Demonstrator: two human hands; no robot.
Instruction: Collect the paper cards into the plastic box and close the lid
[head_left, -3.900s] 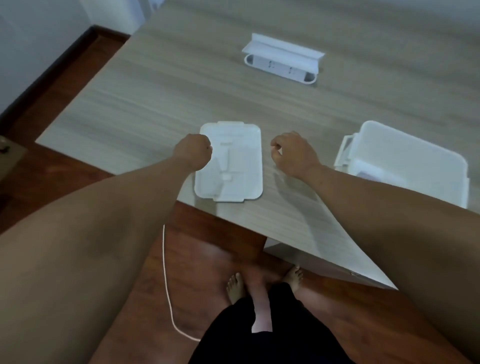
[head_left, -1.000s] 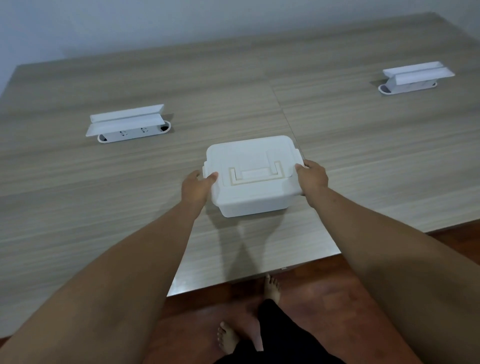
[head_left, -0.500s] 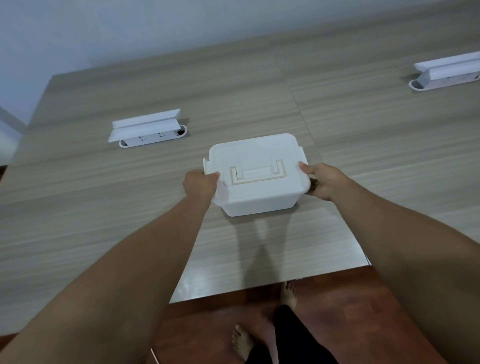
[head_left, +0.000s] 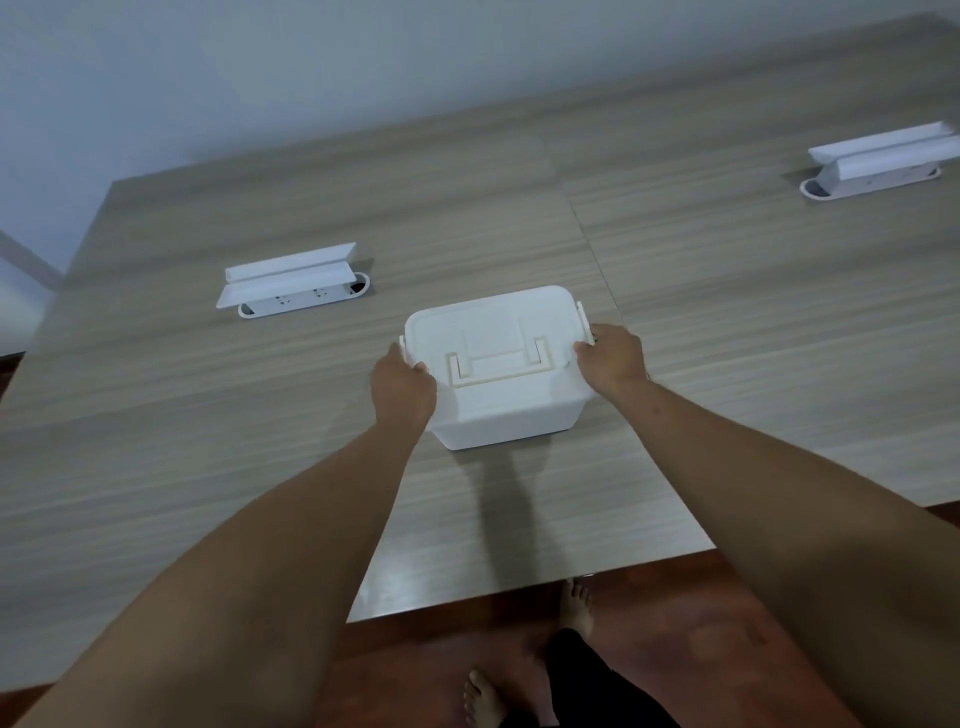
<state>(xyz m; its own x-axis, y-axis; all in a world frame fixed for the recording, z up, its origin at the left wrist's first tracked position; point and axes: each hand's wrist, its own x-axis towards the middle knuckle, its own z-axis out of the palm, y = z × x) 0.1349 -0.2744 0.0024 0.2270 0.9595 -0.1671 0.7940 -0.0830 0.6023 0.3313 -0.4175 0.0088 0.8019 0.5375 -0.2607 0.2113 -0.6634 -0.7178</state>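
A white plastic box (head_left: 509, 415) stands on the wooden table (head_left: 208, 415) with its lid (head_left: 488, 332) on top, the flat handle folded down. My left hand (head_left: 402, 387) grips the lid's left edge at the side latch. At the right edge my right hand (head_left: 610, 358) presses on the other latch. No paper cards are visible; the box's inside is hidden by the lid.
Two white pop-up socket units stand open on the table, one (head_left: 291, 283) at the left behind the box and one (head_left: 878, 161) at the far right. The table's front edge (head_left: 519, 587) lies near my bare feet (head_left: 574, 605) on the red-brown floor.
The lid, which lay apart from the box several seconds ago, is now on it. In the last second my hands stayed on both sides; the right hand shifted up onto the latch.
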